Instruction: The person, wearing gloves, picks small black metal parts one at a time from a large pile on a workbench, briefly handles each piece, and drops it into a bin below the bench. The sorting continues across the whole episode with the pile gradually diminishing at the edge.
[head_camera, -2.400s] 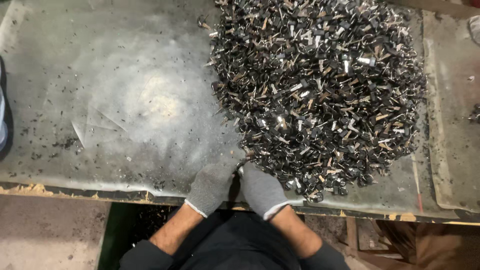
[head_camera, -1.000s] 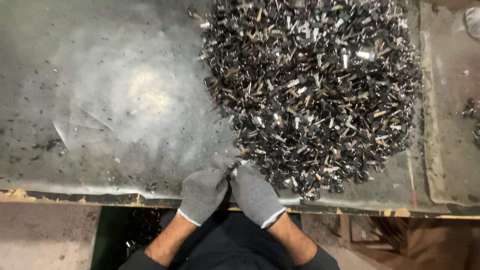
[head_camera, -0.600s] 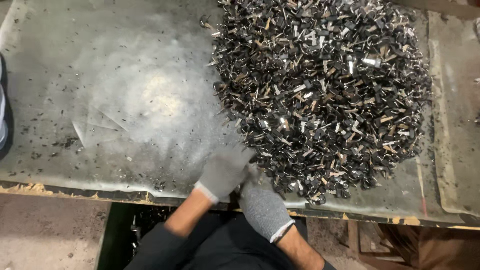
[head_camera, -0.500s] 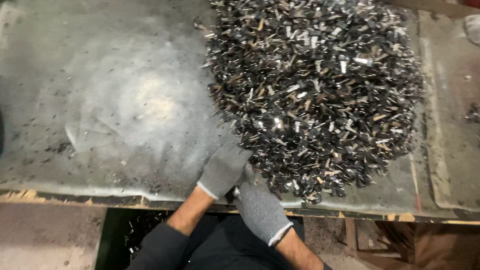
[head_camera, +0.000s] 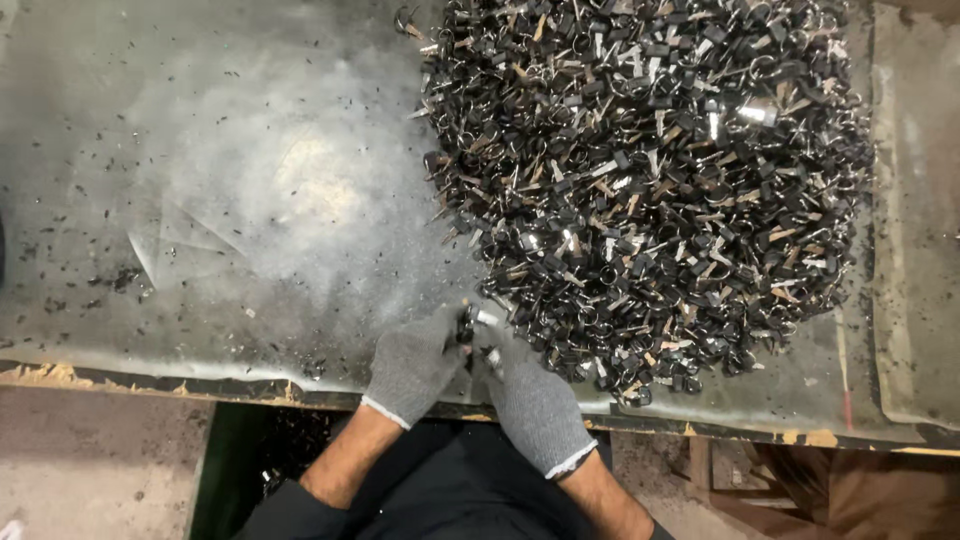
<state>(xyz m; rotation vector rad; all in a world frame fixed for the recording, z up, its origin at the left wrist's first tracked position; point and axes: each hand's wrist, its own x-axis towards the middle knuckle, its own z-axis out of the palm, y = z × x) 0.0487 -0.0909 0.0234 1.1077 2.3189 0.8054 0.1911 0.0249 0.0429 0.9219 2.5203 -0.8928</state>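
A big heap of small dark metal parts (head_camera: 650, 170) with rings and bright tabs covers the right half of the worn grey tabletop (head_camera: 200, 150). Both of my hands wear grey knit gloves and meet at the heap's near-left edge, by the table's front edge. My left hand (head_camera: 415, 362) and my right hand (head_camera: 530, 400) pinch one small dark metal part (head_camera: 472, 325) between their fingertips.
Dark crumbs and shavings are scattered over the left of the tabletop. A scuffed pale patch (head_camera: 300, 180) marks its middle. Below the front edge is a dark green bin (head_camera: 235, 460) with more small parts. A raised strip (head_camera: 920, 250) runs along the table's right side.
My hands shifted slightly along the heap's near edge, the left reaching forward then drawing back beside the right. They now pinch one small part between them.
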